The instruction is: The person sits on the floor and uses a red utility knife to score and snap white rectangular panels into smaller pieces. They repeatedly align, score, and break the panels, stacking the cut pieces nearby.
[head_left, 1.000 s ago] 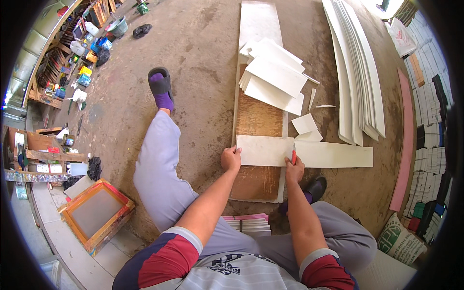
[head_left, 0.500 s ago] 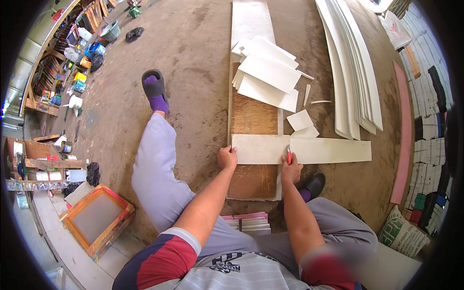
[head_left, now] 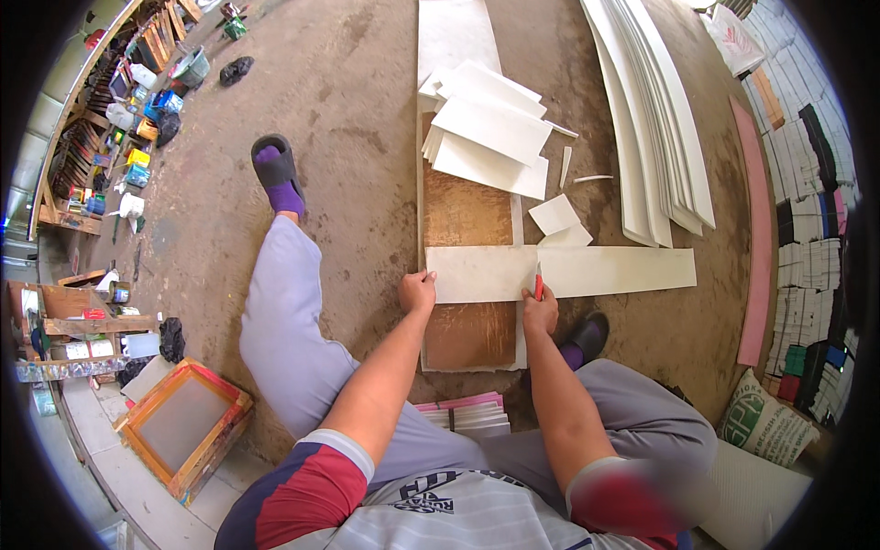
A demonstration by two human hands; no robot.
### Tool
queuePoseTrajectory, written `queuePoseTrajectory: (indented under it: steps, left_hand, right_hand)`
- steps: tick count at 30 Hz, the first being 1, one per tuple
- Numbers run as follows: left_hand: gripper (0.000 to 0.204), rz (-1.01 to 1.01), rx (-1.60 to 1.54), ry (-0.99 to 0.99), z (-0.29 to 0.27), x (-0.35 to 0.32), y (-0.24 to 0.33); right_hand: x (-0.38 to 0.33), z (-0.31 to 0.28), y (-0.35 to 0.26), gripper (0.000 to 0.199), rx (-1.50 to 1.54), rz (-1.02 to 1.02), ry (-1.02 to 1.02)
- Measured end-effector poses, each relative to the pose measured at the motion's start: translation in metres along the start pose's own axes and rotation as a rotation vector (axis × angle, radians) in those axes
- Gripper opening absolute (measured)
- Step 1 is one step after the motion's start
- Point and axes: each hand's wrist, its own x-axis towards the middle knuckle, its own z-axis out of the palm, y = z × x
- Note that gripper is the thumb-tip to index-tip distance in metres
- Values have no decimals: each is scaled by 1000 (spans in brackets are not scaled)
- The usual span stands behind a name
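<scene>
Pressing down with curled fingers, the left hand (head_left: 417,291) pins the left end of a long white strip (head_left: 559,272) that lies crosswise over a brown board (head_left: 469,275) on the dirt floor (head_left: 348,119); the fingertips rest flat on the strip and grasp nothing. The right hand (head_left: 541,310) is closed in a fist round a small red-handled knife (head_left: 538,280), whose tip stands upright on the strip about midway along it. Just beyond the strip lie two small white offcuts (head_left: 559,220), and farther up the board sits a loose pile of white cut sheets (head_left: 490,128). To the right, a fanned stack of long white panels (head_left: 651,119) runs up the floor. The person sits with legs spread, a black sandal over a purple sock (head_left: 278,174) on the left foot. A striped pink and white bundle (head_left: 467,412) lies between the thighs. At lower right a pale sack with green print (head_left: 761,426) leans near stacked dark and white packs (head_left: 807,229), cut off by the rim. At lower left lies an orange-framed screen (head_left: 183,426); the bottles on the cluttered shelves (head_left: 110,137) are too small to make out. The right shoe is partly hidden behind the forearm.
</scene>
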Motion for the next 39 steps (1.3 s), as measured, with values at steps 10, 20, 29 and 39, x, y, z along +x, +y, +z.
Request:
queuePoseTrajectory:
  steps: [10, 20, 29, 39]
  left_hand:
    - [34, 2, 20, -11, -3, 0, 2]
    - [33, 31, -42, 26, 5, 3, -15]
    - [38, -116, -204, -63, -12, 6, -6]
    - [39, -233, -347, 7, -42, 35, -52]
  right_hand:
    - [17, 24, 27, 55, 316, -33, 22]
    - [5, 21, 13, 49, 305, -35, 79]
    - [6, 32, 22, 47, 254, -62, 74]
    - [-56, 52, -16, 47, 146, -93, -33]
